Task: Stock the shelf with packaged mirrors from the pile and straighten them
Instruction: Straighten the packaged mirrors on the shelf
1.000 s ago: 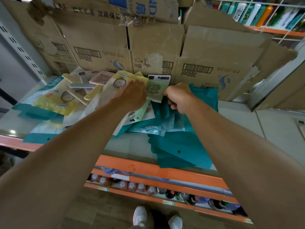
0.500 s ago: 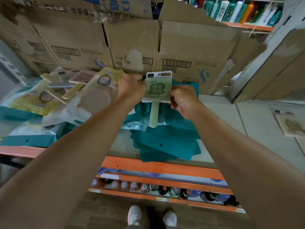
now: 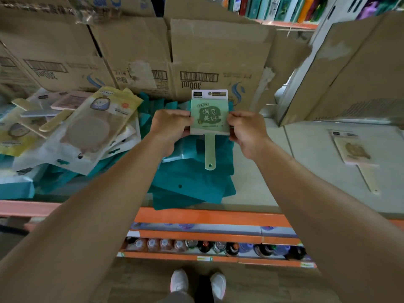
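Above the teal packets (image 3: 190, 182) in the middle of the shelf (image 3: 258, 178), a green packaged hand mirror (image 3: 209, 119) is held upright with its handle down, clear of the shelf; the left grip (image 3: 172, 125) pinches its left edge and the right grip (image 3: 247, 132) pinches its right edge; the pile of packaged mirrors (image 3: 91, 127) lies to the left; a beige hand mirror (image 3: 354, 149) lies flat on the shelf, well apart to the right; cardboard boxes (image 3: 218, 62) stand behind.
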